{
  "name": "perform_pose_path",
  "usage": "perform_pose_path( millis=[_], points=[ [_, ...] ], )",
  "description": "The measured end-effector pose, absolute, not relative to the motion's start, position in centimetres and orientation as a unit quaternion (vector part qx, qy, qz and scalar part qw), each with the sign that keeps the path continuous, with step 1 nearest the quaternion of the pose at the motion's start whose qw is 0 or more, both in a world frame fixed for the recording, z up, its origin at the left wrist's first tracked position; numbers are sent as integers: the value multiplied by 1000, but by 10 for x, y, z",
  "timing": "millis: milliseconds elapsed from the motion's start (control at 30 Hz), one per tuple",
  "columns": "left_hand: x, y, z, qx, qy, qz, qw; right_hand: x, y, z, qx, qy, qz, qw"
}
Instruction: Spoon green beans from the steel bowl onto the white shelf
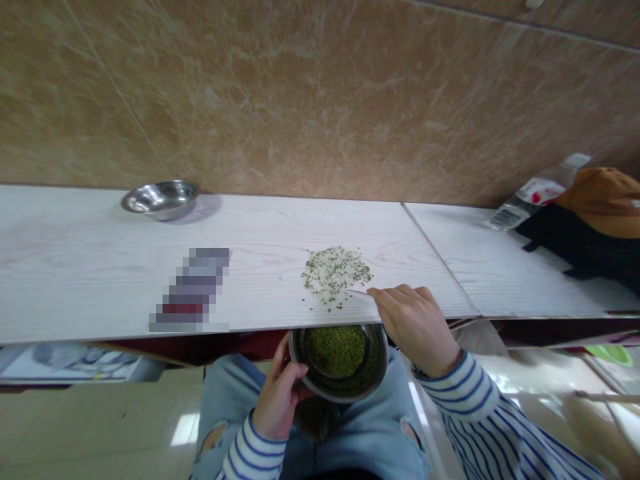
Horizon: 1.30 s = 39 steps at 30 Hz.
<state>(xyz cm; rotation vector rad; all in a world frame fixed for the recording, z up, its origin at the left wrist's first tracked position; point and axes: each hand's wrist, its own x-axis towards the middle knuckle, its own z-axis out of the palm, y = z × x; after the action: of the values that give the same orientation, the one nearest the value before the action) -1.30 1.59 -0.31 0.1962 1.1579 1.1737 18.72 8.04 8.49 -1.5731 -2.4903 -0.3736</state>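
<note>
My left hand (pixel 284 385) is closed on the rim of a steel bowl (pixel 381 370), held over my lap just below the table's front edge. Green mung beans (pixel 336 350) cover the bowl's bottom. Above it, my right hand (pixel 413 325) is closed round a thin, pale metal utensil (pixel 357 293); most of it is hidden in the fingers, so its kind is unclear. The utensil's tip reaches the lower right side of a flat pile of white rice grains mixed with green beans (pixel 336 270). A few loose beans lie around the pile's near edge.
A second steel bowl (pixel 163 200) stands at the back left by the marbled wall. A blurred-out flat object (pixel 193 290) lies front left. On the right are a clear plastic bottle (pixel 535 197) on its side and a brown and black cloth item (pixel 600 213). A seam crosses the white tabletop (pixel 265 267).
</note>
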Motion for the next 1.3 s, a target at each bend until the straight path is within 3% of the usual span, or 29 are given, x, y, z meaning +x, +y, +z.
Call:
perform_pose_path(
  millis=[1300],
  points=[
    [-13, 15, -2, 95, 509, 522, 678, 170, 62, 83, -506, -854, -65, 101]
  ],
)
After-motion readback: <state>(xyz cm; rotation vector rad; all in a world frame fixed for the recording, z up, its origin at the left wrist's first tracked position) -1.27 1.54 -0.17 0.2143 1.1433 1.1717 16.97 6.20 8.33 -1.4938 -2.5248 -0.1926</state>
